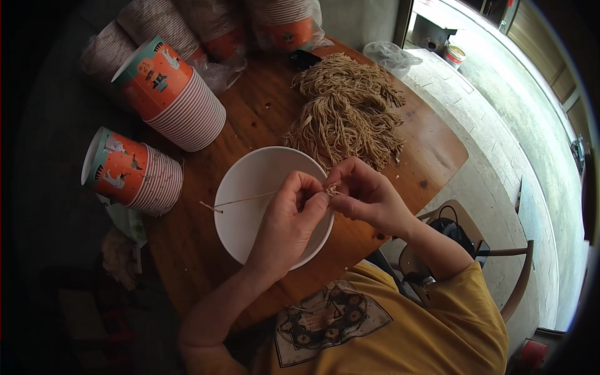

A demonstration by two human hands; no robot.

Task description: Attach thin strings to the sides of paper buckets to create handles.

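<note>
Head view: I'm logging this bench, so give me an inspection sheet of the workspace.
Surface: round brown wooden table, a few crumbs.
Job's things: thin tan string pinched by both hands over an empty white round bowl; heap of tan cut strings behind.
Clutter: two stacks of orange printed paper cups lying on their sides; more bagged cup stacks; crumpled clear plastic bag.
Grippers: left hand and right hand shut on the string.
Cables: black cable on wooden chair.
Surroundings: grey concrete floor.
</note>
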